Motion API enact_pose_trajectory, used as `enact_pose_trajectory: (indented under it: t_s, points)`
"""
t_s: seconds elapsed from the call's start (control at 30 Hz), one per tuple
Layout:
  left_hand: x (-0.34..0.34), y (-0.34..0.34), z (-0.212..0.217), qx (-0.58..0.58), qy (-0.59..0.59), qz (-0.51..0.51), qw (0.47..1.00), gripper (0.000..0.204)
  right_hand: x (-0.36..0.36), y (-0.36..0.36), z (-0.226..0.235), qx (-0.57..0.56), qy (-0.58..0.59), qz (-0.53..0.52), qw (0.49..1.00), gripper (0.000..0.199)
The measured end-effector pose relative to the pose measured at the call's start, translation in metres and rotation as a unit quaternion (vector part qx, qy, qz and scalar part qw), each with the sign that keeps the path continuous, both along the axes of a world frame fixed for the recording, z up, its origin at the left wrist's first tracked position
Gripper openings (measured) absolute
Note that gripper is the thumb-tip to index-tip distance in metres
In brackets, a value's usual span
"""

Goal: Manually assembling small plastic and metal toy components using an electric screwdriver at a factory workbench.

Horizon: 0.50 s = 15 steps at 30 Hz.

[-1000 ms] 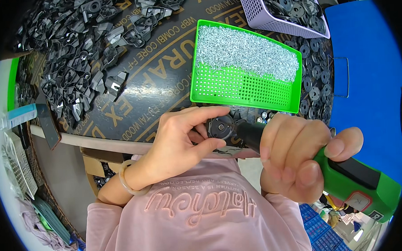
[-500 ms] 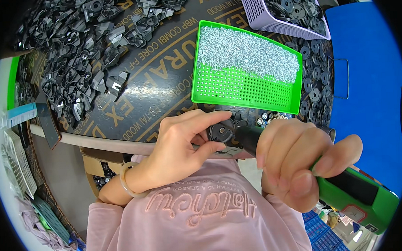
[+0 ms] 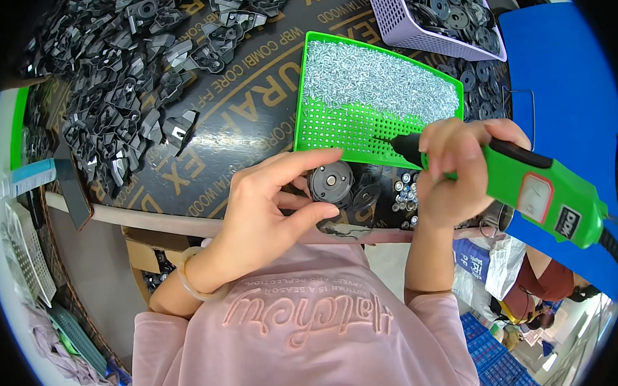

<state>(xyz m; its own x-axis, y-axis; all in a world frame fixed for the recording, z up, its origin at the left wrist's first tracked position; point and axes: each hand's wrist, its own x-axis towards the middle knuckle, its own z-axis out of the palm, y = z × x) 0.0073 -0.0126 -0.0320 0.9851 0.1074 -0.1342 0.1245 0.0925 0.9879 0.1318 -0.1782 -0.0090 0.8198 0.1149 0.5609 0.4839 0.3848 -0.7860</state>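
Observation:
My left hand (image 3: 265, 205) grips a round black plastic part (image 3: 333, 183) with a metal centre by its left side, thumb and forefinger around it, near the table's front edge. Beside that part lies another black disc (image 3: 366, 196). My right hand (image 3: 453, 169) is closed round a green and black electric screwdriver (image 3: 539, 183), held tilted, its cord running off to the right. The driver's dark bit points left over the green perforated tray (image 3: 320, 134). Small silver screws (image 3: 380, 79) heap across the tray's far half.
Black angular plastic parts (image 3: 125, 97) cover the table's left. A lilac basket (image 3: 392, 20) of black discs stands at the back right, more loose discs near it. Small metal cylinders (image 3: 405, 192) lie before the tray. A blue surface (image 3: 559, 78) is at right.
My right hand has lifted the screwdriver away from the round part and swung it up and forward, over the tray. My left hand has shifted slightly forward with the part, which now shows more fully.

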Motion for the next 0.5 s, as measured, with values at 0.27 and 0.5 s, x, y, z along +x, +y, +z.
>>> enact_pose_trajectory:
  t_s: [0.27, 0.5]
  points:
    - [0.0, -0.001, -0.004, -0.027, -0.008, 0.016, 0.999, 0.057, 0.0, 0.003, -0.003, -0.012, 0.026, -0.02, 0.999, 0.036]
    - [-0.001, -0.001, -0.006, 0.007, -0.012, 0.017, 1.0, 0.055, -0.006, -0.001, 0.009, 0.023, 0.021, -0.023, 0.999, 0.038]
